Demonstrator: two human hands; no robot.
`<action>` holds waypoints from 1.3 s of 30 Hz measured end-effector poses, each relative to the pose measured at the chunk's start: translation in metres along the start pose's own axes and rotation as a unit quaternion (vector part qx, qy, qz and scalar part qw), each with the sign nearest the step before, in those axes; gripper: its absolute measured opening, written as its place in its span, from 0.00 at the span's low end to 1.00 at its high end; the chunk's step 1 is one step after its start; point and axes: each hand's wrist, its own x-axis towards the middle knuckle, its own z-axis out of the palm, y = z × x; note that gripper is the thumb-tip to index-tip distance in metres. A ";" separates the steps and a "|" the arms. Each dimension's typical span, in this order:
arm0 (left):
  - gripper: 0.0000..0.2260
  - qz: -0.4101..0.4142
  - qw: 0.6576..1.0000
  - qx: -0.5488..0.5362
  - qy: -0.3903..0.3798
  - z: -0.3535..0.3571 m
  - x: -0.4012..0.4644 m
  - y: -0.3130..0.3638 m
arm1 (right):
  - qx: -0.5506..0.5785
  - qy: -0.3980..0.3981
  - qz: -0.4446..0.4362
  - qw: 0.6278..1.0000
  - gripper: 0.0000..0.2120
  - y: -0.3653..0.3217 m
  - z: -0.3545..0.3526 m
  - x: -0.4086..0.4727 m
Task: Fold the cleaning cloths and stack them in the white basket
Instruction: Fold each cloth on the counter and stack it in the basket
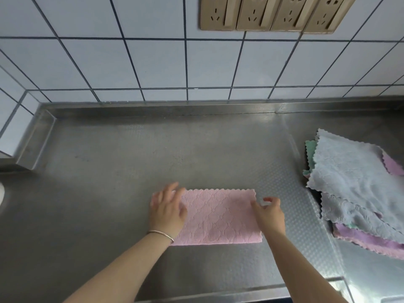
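A pink cleaning cloth, folded into a long rectangle, lies flat on the steel counter near its front edge. My left hand rests on the cloth's left end with fingers spread and fairly straight. My right hand pinches the cloth's right edge between thumb and fingers. A loose pile of unfolded cloths, grey-blue on top with purple, pink and green ones beneath, lies at the right. The white basket is not in view.
A white tiled wall rises behind the counter, with a row of beige wall sockets at the top. The counter has a raised steel rim at the back and left. A white object shows at the far left edge.
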 end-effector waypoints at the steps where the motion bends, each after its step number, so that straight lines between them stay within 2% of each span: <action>1: 0.19 0.063 0.997 0.002 -0.042 0.002 -0.005 0.010 | -0.005 -0.002 0.002 1.000 0.23 0.006 -0.002 -0.004; 4: 0.29 0.168 0.970 0.064 -0.163 0.013 -0.018 0.034 | -0.035 -0.013 0.008 0.999 0.23 0.022 -0.005 -0.017; 6: 0.37 0.195 0.955 0.083 -0.210 0.020 -0.024 0.043 | -0.071 -0.040 0.007 0.997 0.24 0.030 -0.006 -0.024; 8: 0.45 0.173 0.945 0.092 -0.261 0.021 -0.024 0.045 | -0.108 -0.061 -0.003 0.992 0.24 0.038 -0.006 -0.030; 14: 0.48 0.125 0.937 0.093 -0.312 0.014 -0.014 0.049 | -0.194 -0.042 0.021 0.980 0.19 0.037 -0.005 -0.038; 19: 0.51 0.096 0.934 0.101 -0.330 0.004 -0.009 0.058 | -0.160 -0.082 0.015 0.984 0.08 0.034 -0.008 -0.043; 22: 0.44 0.090 0.936 0.046 -0.336 -0.008 -0.005 0.068 | -0.140 -0.047 -0.040 0.988 0.09 0.032 -0.005 -0.046; 24: 0.34 0.036 0.945 -0.099 -0.309 -0.023 -0.004 0.076 | -0.119 0.019 -0.104 0.987 0.07 0.026 0.002 -0.058; 25: 0.29 -0.020 0.936 -0.197 -0.291 -0.028 -0.003 0.080 | -0.106 0.061 -0.143 0.982 0.06 0.021 0.008 -0.066; 26: 0.23 -0.079 0.912 -0.294 -0.277 -0.036 -0.002 0.083 | -0.092 0.104 -0.196 0.971 0.08 0.016 0.014 -0.074; 28: 0.14 -0.169 0.836 -0.446 -0.272 -0.048 0.001 0.087 | -0.094 0.175 -0.330 0.923 0.07 0.006 0.030 -0.088; 30: 0.14 -0.232 0.784 -0.518 -0.250 -0.055 -0.001 0.082 | -0.117 0.195 -0.445 0.866 0.05 -0.004 0.046 -0.104; 32: 0.16 -0.298 0.761 -0.534 -0.218 -0.060 -0.003 0.074 | -0.115 0.177 -0.520 0.828 0.06 -0.009 0.059 -0.115; 34: 0.12 -0.335 0.772 -0.508 -0.182 -0.065 -0.002 0.062 | -0.095 0.152 -0.555 0.812 0.13 -0.009 0.070 -0.120; 37: 0.10 -0.327 0.825 -0.434 -0.151 -0.073 -0.002 0.038 | -0.110 0.138 -0.552 0.815 0.22 0.001 0.082 -0.118; 39: 0.09 -0.321 0.833 -0.427 -0.146 -0.073 -0.005 0.024 | -0.155 0.118 -0.536 0.821 0.31 0.009 0.088 -0.112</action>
